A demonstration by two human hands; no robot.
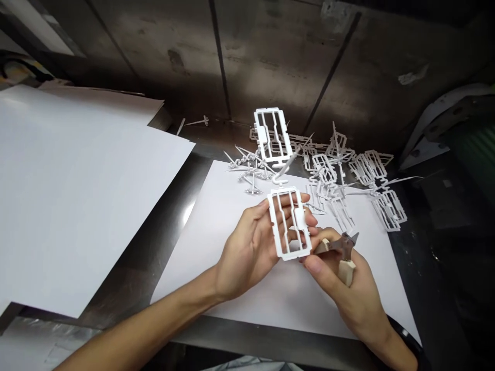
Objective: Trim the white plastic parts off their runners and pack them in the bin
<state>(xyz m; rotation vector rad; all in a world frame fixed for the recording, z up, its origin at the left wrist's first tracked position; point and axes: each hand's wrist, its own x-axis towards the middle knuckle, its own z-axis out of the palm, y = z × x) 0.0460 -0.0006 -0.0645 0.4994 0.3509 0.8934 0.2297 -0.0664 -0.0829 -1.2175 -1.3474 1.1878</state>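
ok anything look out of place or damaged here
The top white sheet sits askew, jutting past the stack beneath. Two small white pieces lie apart from the tangled white frames. No clear damage shows.

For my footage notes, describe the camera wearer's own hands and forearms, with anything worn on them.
Both the left hand and right hand are bare, without gloves, and no rings show. The left forearm has no sleeve or band in view. A dark, glossy band sits at the right wrist.
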